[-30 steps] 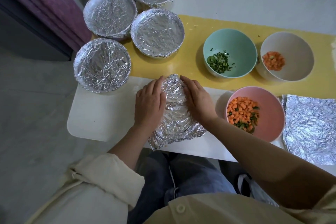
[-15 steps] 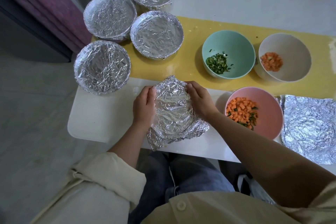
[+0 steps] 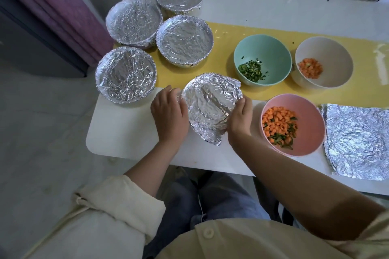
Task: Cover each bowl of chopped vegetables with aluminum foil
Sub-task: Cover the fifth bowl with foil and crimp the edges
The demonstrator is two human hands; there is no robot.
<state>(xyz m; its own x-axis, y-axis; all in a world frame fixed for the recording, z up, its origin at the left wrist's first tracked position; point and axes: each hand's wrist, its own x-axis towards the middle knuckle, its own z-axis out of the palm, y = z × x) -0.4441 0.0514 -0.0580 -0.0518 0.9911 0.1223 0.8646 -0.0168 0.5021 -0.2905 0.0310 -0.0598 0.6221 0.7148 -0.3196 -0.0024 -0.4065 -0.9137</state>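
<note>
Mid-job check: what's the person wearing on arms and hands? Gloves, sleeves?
No gloves, watch or rings show on the left hand or right hand. Forearms are bare. The left sleeve is cream cloth, rolled into a thick cuff near the elbow; the right sleeve, also cream, shows only at the frame edge.

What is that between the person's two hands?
In the head view, a crinkled foil sheet moulded over a round bowl shape lies between the left hand and right hand, which grip its edges.
</note>
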